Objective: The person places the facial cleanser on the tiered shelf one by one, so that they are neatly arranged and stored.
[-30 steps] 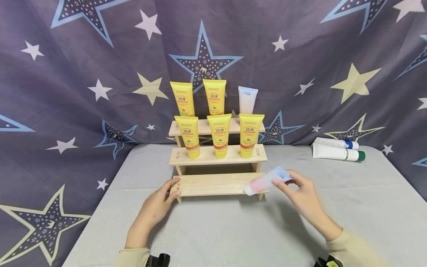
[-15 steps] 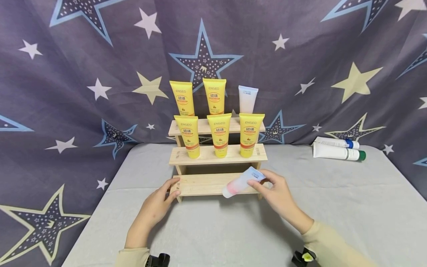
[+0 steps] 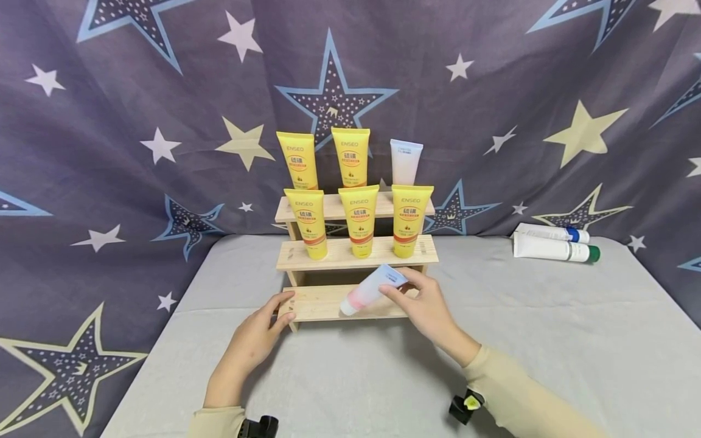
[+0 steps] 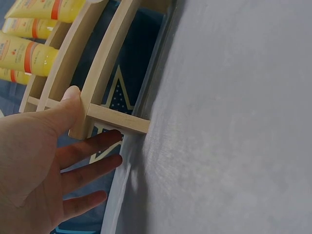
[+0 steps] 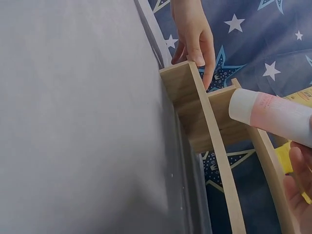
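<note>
My right hand (image 3: 432, 307) pinches a translucent white-and-pink squeeze tube (image 3: 368, 293) by its pale blue flat end. The tube tilts with its white cap down to the left, over the lowest step of a three-tier wooden display rack (image 3: 312, 295). In the right wrist view the cap end of the tube (image 5: 278, 117) overlaps the rack's boards. My left hand (image 3: 249, 344) holds the left end of that lowest step, thumb at the front edge and index finger at the corner. In the left wrist view, the other fingers of the left hand (image 4: 34, 165) spread past the board.
Three yellow tubes, one of them the middle yellow tube (image 3: 359, 222), stand caps down on the middle step. On the top step are two more yellow ones and a pale blue-white tube (image 3: 405, 163). Two white tubes (image 3: 550, 248) lie at the table's back right, before a star-patterned curtain (image 3: 482, 61).
My right hand has carried the squeeze tube leftward, from the right end of the lowest step to over its middle. The left hand keeps its place on the rack.
</note>
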`<action>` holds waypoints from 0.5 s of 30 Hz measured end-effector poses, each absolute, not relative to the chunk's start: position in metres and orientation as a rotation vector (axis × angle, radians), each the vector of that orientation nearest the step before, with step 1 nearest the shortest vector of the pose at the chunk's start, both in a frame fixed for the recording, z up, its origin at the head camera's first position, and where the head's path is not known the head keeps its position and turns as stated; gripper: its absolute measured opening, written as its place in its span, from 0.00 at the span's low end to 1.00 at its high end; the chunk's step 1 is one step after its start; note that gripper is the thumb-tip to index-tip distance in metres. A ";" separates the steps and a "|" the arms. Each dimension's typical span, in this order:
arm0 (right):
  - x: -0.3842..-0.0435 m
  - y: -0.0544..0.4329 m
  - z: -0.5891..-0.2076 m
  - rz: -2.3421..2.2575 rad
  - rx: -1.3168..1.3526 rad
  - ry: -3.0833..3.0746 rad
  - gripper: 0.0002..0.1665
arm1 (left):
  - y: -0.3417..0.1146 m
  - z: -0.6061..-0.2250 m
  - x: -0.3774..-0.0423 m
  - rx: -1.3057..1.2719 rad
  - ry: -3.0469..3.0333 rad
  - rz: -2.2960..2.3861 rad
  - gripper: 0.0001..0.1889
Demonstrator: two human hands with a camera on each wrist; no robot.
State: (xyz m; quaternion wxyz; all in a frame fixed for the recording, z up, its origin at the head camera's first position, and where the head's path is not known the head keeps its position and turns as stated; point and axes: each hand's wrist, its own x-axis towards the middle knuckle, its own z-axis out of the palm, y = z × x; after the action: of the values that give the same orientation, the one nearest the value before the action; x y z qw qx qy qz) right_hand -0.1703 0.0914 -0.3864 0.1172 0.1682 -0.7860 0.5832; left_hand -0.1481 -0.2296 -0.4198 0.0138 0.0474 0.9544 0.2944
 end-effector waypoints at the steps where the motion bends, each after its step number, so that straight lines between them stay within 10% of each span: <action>1: -0.171 0.089 -0.386 1.702 0.495 -2.306 0.15 | -0.230 -0.420 -0.148 0.149 2.972 0.917 0.27; 15: -0.182 0.059 -0.377 1.597 0.588 -2.379 0.13 | -0.229 -0.417 -0.147 0.172 2.983 0.913 0.26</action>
State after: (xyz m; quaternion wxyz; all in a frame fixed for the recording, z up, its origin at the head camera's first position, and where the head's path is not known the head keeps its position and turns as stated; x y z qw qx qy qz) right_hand -0.1818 0.0594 -0.3773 0.1080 0.1997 -0.8086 0.5428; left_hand -0.1473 -0.2288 -0.4173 0.0085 0.0551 0.9547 0.2922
